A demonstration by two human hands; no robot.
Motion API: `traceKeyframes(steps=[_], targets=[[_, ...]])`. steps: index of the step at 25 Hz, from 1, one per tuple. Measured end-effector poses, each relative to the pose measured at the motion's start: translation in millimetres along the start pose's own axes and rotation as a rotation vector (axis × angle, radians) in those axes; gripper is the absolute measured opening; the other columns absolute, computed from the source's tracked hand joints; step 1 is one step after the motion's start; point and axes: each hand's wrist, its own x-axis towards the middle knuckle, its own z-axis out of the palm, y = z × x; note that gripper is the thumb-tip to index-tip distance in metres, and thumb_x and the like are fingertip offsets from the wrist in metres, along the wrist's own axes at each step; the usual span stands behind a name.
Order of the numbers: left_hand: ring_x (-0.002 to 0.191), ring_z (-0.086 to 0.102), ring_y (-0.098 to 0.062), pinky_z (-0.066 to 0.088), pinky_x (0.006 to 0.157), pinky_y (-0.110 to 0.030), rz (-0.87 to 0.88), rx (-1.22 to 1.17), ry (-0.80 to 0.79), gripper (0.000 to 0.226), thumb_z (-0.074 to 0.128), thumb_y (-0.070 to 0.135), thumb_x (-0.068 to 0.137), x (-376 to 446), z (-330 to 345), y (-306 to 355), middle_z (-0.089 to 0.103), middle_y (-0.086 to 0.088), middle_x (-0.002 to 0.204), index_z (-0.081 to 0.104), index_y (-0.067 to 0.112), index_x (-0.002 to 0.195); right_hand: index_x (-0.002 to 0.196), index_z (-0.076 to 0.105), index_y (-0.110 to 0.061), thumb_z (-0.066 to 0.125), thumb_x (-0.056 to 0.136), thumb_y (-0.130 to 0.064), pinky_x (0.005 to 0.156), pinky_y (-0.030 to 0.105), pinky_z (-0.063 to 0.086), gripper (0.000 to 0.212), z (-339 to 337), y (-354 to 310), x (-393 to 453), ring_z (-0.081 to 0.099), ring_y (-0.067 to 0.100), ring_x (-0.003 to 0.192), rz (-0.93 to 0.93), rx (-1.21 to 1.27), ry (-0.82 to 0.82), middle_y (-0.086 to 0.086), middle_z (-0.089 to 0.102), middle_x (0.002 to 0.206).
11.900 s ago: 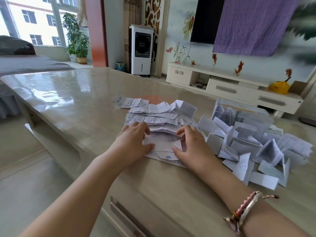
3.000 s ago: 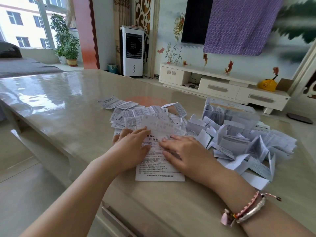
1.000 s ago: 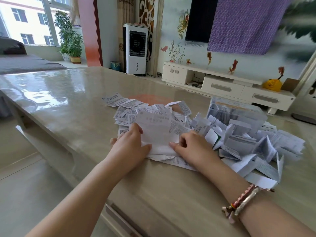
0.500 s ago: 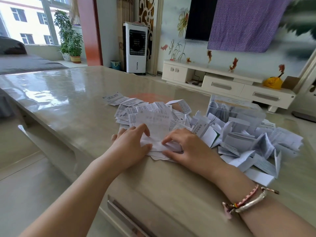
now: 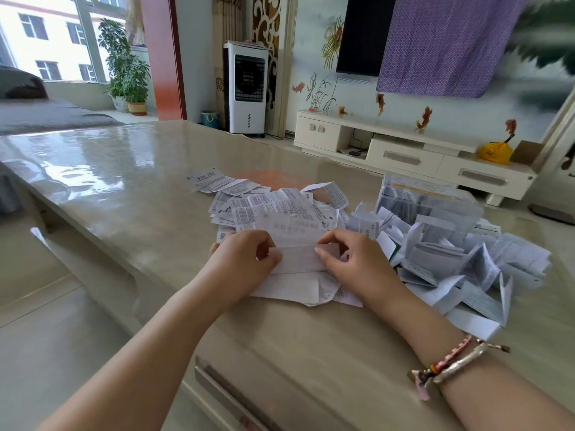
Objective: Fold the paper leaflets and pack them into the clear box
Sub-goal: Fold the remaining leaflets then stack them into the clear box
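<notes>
Both hands, left hand point(image 5: 245, 259) and right hand point(image 5: 351, 259), now pinch the white printed paper leaflet point(image 5: 298, 259) between them, folded smaller than a moment ago, nearly ready for packing.

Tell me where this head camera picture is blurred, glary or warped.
Head view: the upper right corner smears badly around the purple patterned cloth; window glare washes over the glossy beige marble table at left; wide-angle distortion bends the room's edges; the left hand, right hand and the folded white paper leaflet they pinch stay reasonably sharp.
</notes>
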Motion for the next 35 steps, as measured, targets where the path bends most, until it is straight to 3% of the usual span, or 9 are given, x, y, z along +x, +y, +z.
traceKeyframes(steps=[5,10,16,18,21,24,29,33,35], targets=[[0.102,0.037,-0.013,0.024,0.085,-0.028,0.019,0.112,0.046,0.02,0.06,0.035,0.088,-2.4,4.8,3.1,0.052,0.013,0.092,0.045,0.032,0.1,0.118,0.052,-0.024,0.062,0.087,-0.035,0.095,0.033,0.036,0.034,4.3,0.6,4.8,0.04,0.018,0.111,-0.007,-0.356,-0.062,-0.005,0.046,0.109],[0.1,0.037,-0.014,0.02,0.081,-0.028,0.079,0.155,0.006,0.008,0.056,0.04,0.09,-6.3,5.0,8.0,0.053,0.017,0.09,0.048,0.037,0.091,0.112,0.048,-0.026,0.06,0.084,-0.051,0.096,0.036,0.039,0.04,-0.2,-1.9,-0.5,0.045,0.017,0.111,0.095,-0.333,-0.11,-0.006,0.048,0.109],[0.095,0.036,-0.014,0.023,0.081,-0.03,0.042,0.164,-0.026,0.024,0.058,0.055,0.084,-6.1,8.9,8.5,0.054,0.015,0.09,0.047,0.036,0.093,0.099,0.046,-0.024,0.057,0.078,-0.069,0.1,0.039,0.038,0.051,-0.4,-10.2,5.9,0.046,0.024,0.117,0.33,-0.398,-0.215,0.0,0.054,0.118],[0.096,0.036,-0.014,0.023,0.082,-0.03,0.045,0.167,-0.026,0.024,0.059,0.054,0.084,-5.7,9.3,10.0,0.054,0.015,0.091,0.047,0.036,0.093,0.089,0.046,-0.022,0.059,0.078,-0.064,0.091,0.038,0.041,0.045,-0.4,-10.5,6.0,0.051,0.025,0.109,0.317,-0.376,-0.211,0.002,0.057,0.11],[0.096,0.041,-0.013,0.027,0.079,-0.03,0.023,0.126,-0.067,0.02,0.06,0.05,0.085,-4.7,9.9,13.6,0.058,0.015,0.09,0.051,0.034,0.095,0.077,0.046,-0.018,0.066,0.083,-0.034,0.068,0.027,0.042,0.027,-2.7,-10.0,6.6,0.054,0.017,0.077,0.228,-0.111,-0.094,-0.001,0.057,0.078],[0.076,0.053,-0.007,0.036,0.066,-0.025,-0.017,-0.065,-0.144,0.004,0.061,0.034,0.089,-0.8,9.9,15.5,0.063,0.012,0.081,0.057,0.032,0.088,0.073,0.043,-0.022,0.068,0.084,-0.023,0.054,0.014,0.035,0.028,-1.4,-14.0,3.5,0.045,0.003,0.057,0.084,0.014,0.004,-0.008,0.049,0.065],[0.066,0.052,-0.011,0.037,0.058,-0.025,-0.157,-0.248,-0.107,0.014,0.049,0.023,0.096,4.1,7.3,18.6,0.067,0.009,0.071,0.057,0.025,0.085,0.088,0.066,-0.021,0.057,0.09,-0.047,0.061,0.016,0.041,0.028,4.1,-17.8,-2.9,0.049,0.0,0.062,0.053,0.114,-0.206,-0.002,0.062,0.078],[0.078,0.053,-0.01,0.036,0.067,-0.025,-0.102,-0.034,-0.095,0.016,0.065,0.033,0.086,-1.8,8.5,14.5,0.061,0.01,0.08,0.055,0.027,0.096,0.094,0.068,-0.023,0.059,0.092,-0.031,0.066,0.015,0.039,0.012,3.9,-11.4,-1.0,0.047,0.0,0.066,0.06,0.018,-0.166,0.002,0.057,0.091],[0.084,0.053,-0.012,0.035,0.072,-0.027,-0.084,0.016,-0.087,0.019,0.066,0.033,0.083,-1.6,8.8,13.0,0.058,0.012,0.081,0.054,0.029,0.096,0.102,0.061,-0.023,0.069,0.084,-0.034,0.075,0.015,0.037,0.023,6.1,-9.1,0.5,0.048,-0.001,0.081,0.08,-0.056,-0.189,-0.003,0.052,0.099]])
